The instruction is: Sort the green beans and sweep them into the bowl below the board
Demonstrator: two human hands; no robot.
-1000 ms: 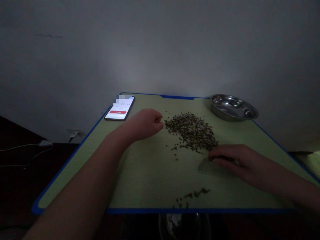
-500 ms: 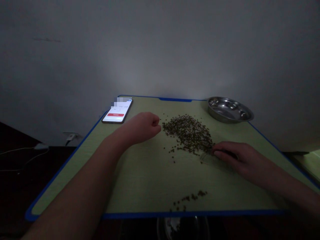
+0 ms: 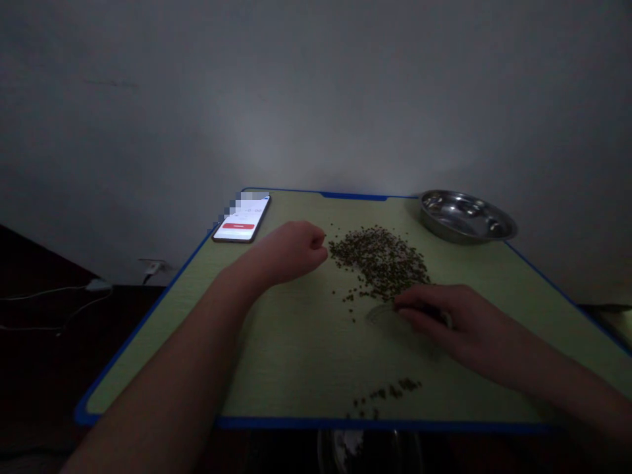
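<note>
Right hand (image 3: 461, 319) pinching clear plastic piece (image 3: 379, 313); left hand (image 3: 295, 249) fisted. Seeds (image 3: 382, 260) between; bowl (image 3: 444, 230) beyond right hand, phone (image 3: 243, 224) beyond left.

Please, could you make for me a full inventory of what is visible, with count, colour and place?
Table: 1, pale green, blue rim, centre
Phone: 1, white lit screen, table's far left
Metal bowl: 1, silver, table's far right
Large seed pile: 1, dark greenish-brown, mid-table
Small seed group: 1, dark, near edge
Second bowl: 1, metallic, below near edge, partly cut off
Wall: 1, grey, behind
Plug: 1, white, on wall, left
Adapter with cable: 1, white, lower left
Clear curved piece: 1, transparent, near side of large pile
Left hand: 1, curled, left of large pile
Right hand: 1, holding clear piece
</note>
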